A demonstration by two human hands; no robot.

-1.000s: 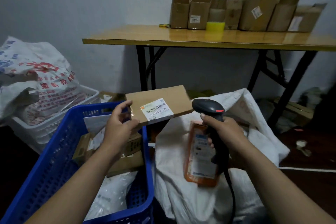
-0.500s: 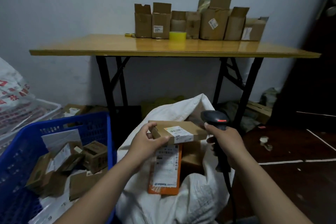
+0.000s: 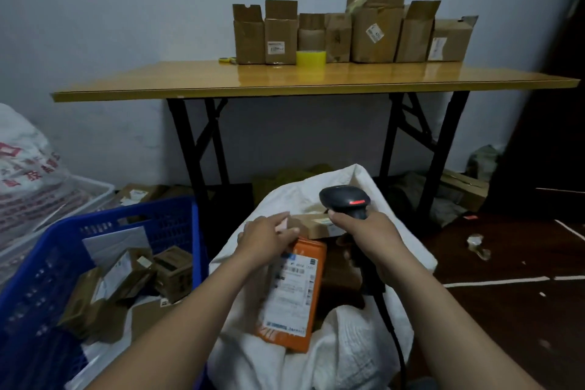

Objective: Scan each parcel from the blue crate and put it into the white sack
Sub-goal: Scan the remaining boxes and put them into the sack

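1. Left grip [image 3: 269,234] lies on the box's [image 3: 311,222] left end, fingers nearly straight; whether the thumb pinches underneath cannot be told. Right grip [image 3: 368,231] is wrapped round the scanner [image 3: 345,199].
2. Box sits in the sack's [image 3: 364,342] mouth, between both grips, above an orange parcel [image 3: 294,291].
3. Likely step: bagging the box. Next: let go, then reach left into the crate [image 3: 126,215].
4. Box lies roughly flat, long axis left to right, label up.

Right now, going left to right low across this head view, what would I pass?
Printed sack → blue crate → orange parcel → scanner → scrap on the floor.
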